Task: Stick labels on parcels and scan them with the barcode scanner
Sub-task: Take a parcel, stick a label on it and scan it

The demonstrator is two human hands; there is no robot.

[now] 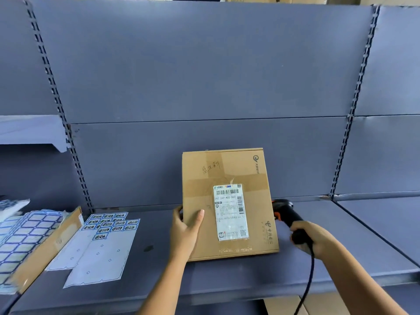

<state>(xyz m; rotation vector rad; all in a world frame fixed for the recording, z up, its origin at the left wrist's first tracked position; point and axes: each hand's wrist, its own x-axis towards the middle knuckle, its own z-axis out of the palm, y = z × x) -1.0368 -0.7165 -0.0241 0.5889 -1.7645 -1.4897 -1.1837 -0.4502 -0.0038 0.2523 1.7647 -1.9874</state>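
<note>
A blue-grey shelf is carrying everything. A brown cardboard parcel is standing tilted up at the shelf's middle, its top leaning toward the back edge and handwritten characters showing near that top. Partly used sticker sheets with blue-bordered labels are lying toward the left edge. The parcel's white shipping label is showing "EMS", barcodes and "247 247-A02-060". The left hand is holding the parcel's left edge, its grip pinching it with the thumb on the front. The right hand is keeping its grip curled round the black barcode scanner, just right of the parcel.
</note>
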